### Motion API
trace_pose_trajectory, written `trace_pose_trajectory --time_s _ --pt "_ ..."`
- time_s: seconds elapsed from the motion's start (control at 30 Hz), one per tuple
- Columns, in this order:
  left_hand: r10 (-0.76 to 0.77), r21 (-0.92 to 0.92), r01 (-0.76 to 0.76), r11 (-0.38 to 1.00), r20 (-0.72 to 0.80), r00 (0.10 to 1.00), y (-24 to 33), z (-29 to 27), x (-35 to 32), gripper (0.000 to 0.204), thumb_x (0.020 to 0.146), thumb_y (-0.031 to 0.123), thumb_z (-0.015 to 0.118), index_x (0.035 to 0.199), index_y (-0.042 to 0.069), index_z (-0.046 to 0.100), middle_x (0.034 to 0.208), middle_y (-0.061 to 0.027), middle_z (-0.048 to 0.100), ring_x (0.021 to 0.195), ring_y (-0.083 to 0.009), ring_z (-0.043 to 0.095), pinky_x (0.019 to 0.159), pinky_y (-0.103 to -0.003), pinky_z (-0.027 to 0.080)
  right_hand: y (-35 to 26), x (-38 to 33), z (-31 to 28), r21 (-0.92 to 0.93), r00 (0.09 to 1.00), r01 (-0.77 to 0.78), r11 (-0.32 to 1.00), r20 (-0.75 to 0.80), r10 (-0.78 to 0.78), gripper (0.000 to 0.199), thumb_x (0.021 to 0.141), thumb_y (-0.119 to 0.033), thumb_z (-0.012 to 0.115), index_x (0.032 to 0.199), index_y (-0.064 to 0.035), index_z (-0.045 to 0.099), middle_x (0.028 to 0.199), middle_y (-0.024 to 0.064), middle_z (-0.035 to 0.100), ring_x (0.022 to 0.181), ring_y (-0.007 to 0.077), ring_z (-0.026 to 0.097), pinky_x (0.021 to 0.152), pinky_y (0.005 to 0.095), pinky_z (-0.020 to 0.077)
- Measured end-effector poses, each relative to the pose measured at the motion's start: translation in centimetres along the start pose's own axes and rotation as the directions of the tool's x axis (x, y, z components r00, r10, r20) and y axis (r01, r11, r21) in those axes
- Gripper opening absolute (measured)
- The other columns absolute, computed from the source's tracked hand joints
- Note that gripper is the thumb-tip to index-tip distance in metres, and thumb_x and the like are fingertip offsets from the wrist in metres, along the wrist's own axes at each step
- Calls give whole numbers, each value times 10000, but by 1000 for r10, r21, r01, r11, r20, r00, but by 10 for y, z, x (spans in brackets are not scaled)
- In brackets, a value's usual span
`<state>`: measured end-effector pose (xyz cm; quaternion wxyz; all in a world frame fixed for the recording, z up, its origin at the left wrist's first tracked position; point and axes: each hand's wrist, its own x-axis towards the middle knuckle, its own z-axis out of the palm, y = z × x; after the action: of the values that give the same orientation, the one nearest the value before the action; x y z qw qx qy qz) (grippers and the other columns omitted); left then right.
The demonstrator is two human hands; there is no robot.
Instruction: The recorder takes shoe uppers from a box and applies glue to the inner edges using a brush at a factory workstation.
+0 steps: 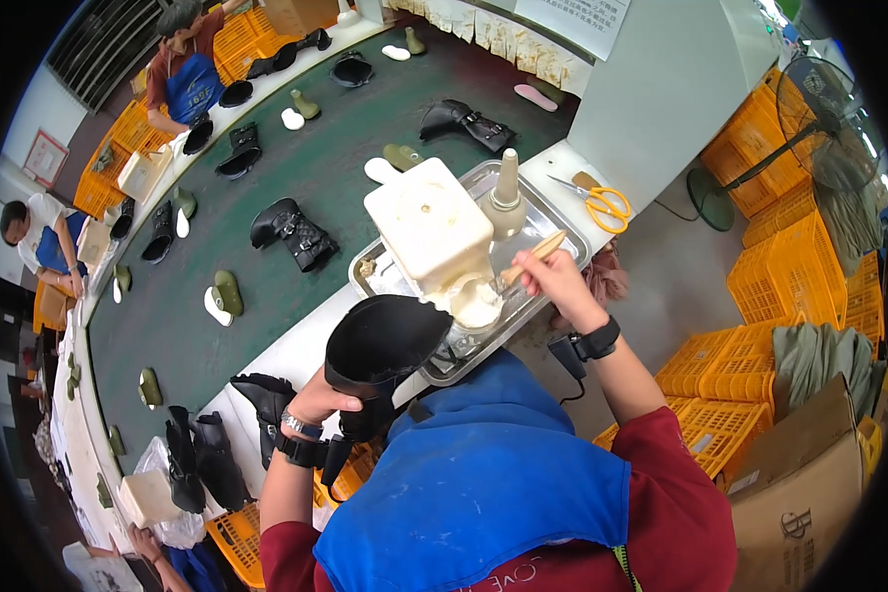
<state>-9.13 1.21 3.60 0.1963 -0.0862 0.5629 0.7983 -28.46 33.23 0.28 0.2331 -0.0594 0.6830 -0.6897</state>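
Note:
My left hand [318, 400] grips a black boot upper [380, 345] and holds it sole side up in front of my blue apron. In my right hand [553, 276] is a wooden-handled brush [528, 260], its tip dipped into pale glue at the foot of a cream plastic glue canister [427, 225]. The canister stands in a metal tray [548, 222] on the white bench edge. A beige cone-shaped bottle [506, 192] stands in the same tray, just behind the brush.
Yellow-handled scissors [602, 202] lie on the bench to the right. A dark green conveyor belt [296, 178] carries black boots [294, 232] and pale soles. Other people work along its far side. Yellow crates [789, 266] and a fan [819, 109] stand on the right.

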Motion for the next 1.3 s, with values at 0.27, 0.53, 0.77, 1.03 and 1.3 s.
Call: trace_pose_trajectory --time_s 0.27,0.53,0.77,1.03,1.3 --pt "-77 -26 81 996 126 989 -12 15 23 903 511 227 825 1280 14 402 1173 -75 520 1039 -172 478 908 -304 384 -90 -13 43 133 925 241 961 268 -269 125 847 -111 585 905 -12 636 710 22 598 604 66 540 551 189 431" --pt "-113 -17 118 993 176 978 2 32 25 964 503 212 836 1315 23 351 1220 -72 488 1077 -169 461 921 -302 376 -90 -9 57 -100 552 806 583 484 -679 84 766 -77 658 827 -27 633 752 76 629 613 184 600 537 262 473" --pt "-90 -30 91 995 40 995 6 38 9 970 477 198 840 1305 23 367 1238 -70 484 1118 -181 450 962 -316 343 -84 -22 51 -182 700 695 695 390 -598 82 774 -80 650 821 -16 628 723 77 627 587 154 589 524 252 451" --pt "75 128 -68 989 -47 996 13 53 7 946 523 139 838 1315 8 338 1238 -73 485 1142 -171 440 981 -317 334 -83 -20 62 -269 789 612 744 272 -550 88 796 -70 619 797 17 630 650 52 610 561 81 538 512 230 420" --pt "484 728 -219 650 -174 858 18 66 9 846 565 123 824 1274 -4 380 1201 -139 508 1091 -228 509 924 -327 407 -90 14 92 -352 771 631 691 194 -606 212 760 -166 614 641 8 590 534 151 548 479 289 551 465 352 418"
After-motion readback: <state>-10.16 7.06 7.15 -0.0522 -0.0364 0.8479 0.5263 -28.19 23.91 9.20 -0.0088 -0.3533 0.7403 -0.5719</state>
